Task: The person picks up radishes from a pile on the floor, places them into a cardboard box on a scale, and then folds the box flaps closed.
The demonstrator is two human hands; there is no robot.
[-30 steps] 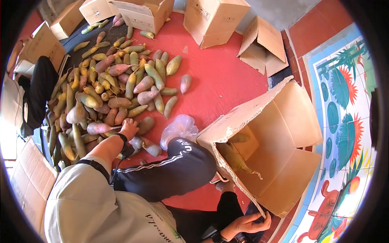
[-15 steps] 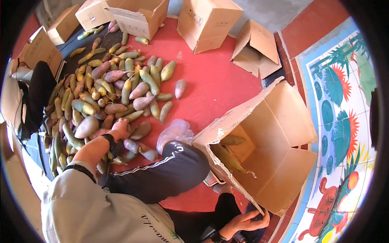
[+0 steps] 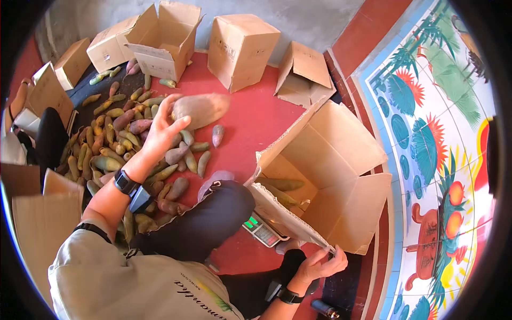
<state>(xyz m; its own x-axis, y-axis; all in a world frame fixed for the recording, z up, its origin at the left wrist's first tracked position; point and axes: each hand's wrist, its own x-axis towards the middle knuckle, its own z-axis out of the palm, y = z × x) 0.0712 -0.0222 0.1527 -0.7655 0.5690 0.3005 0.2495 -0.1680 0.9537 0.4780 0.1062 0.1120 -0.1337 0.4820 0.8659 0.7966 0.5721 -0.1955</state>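
My left hand (image 3: 166,125) is raised over the pile, its fingers wrapped round a large, pale purplish sweet potato (image 3: 200,110), slightly blurred. Below it spreads a heap of sweet potatoes (image 3: 114,152), purple-pink and yellow-green. My right hand (image 3: 322,264) pinches the near edge of a big open cardboard box (image 3: 341,213), tilted on its side toward me. A few long greenish sweet potatoes (image 3: 282,184) lie inside that box. Under its near side sits a digital scale (image 3: 264,233) with lit green digits, partly hidden.
Several cardboard boxes (image 3: 242,50) stand along the back wall. Another box (image 3: 45,224) is at the left, near another person's arm (image 3: 20,98). A clear plastic bag (image 3: 213,181) lies by my knee. A painted tile wall (image 3: 421,176) runs along the right.
My left hand has lifted a large sweet potato up from the pile. My right hand still grips the box edge. The view has shifted, and a box now shows at the left.
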